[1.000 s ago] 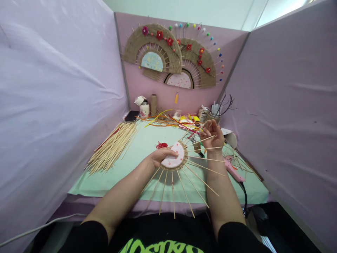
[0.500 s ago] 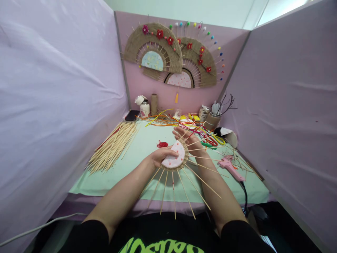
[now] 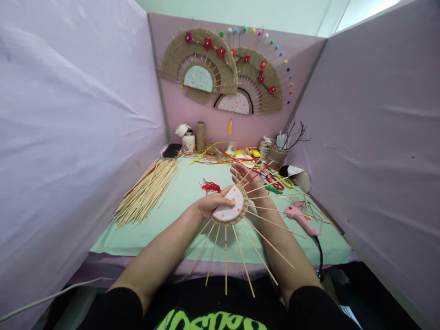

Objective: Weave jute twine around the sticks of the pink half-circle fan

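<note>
My left hand is closed round a small half-round fan, its thumb lying on the white, red-dotted face. Woven cord rims the curved edge, and thin wooden sticks spread out from it to the right and down towards me. A red tassel hangs by the left hand, on the fan's straight side. Beyond the upper sticks my right hand is raised with fingers stretched out. Some sticks cross in front of that hand, so I cannot see whether its palm touches them.
Bundled sticks lie on the left of the table. A pink glue gun rests at right near scissors. Coloured cords, a phone, jars and a cardboard holder line the back. Two large fans hang on the pink panel.
The fan has shifted slightly right, its sticks swinging a little. The red tassel has swung out to the left. My right hand has moved slightly right, still with straight fingers.
</note>
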Demonstrator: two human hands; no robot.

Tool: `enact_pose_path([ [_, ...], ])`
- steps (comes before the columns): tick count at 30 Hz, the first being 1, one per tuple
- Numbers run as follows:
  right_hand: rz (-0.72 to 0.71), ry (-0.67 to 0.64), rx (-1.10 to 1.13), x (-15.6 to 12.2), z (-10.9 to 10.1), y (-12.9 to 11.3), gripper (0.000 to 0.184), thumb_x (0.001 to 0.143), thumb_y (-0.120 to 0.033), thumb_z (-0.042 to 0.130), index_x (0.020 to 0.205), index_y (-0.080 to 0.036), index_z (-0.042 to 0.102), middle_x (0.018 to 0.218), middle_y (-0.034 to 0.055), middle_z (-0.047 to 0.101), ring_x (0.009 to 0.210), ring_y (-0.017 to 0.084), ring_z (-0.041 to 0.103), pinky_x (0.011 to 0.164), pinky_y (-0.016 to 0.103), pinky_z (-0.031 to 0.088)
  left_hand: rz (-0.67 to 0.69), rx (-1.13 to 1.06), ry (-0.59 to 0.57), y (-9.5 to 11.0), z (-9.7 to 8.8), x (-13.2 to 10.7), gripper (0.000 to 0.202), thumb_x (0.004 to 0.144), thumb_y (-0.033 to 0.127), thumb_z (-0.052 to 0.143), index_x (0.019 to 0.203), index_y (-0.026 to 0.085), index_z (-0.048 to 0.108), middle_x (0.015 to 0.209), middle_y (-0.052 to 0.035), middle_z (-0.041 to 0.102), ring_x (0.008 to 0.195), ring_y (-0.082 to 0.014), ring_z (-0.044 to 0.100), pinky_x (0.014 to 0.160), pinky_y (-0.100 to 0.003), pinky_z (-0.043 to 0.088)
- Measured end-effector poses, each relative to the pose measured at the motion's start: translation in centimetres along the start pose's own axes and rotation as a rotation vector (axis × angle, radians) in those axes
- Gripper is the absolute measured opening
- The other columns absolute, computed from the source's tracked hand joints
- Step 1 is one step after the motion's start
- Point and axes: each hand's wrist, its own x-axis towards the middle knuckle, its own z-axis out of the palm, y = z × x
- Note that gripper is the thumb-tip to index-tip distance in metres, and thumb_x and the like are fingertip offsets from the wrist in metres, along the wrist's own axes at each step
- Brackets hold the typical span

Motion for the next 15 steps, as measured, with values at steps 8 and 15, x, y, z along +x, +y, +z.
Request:
enact_pose_path([
  [8,-0.043,0.024,-0.036,-0.1,-0.4,-0.4,0.020,0.074,-0.034,0.067,0.094,-0.028,0.066,0.111,-0.0047,0.068,0.093,0.014,0.066,0.069,0.023,0.054,-0.007,0.020,0.001,-0.2,-0.5,0.1,0.086,0.060,0.012,0.078,0.136,0.028,0.040,0.087,-0.0041,0.069,0.072,-0.0186,0.068,0.063,-0.025,0.051],
  [15,-0.066,0.192,0.058,0.5,-2.5,-2.2,0.012,0.071,-0.022,0.071,0.079,-0.021,0.063,0.069,-0.0055,0.068,0.045,0.004,0.050,0.038,0.015,0.039,-0.064,0.040,0.006,-0.5,-0.5,0.4,0.090,0.059,0.012,0.079,0.137,0.027,0.036,0.086,-0.0049,0.070,0.065,-0.0171,0.068,0.055,-0.022,0.050],
])
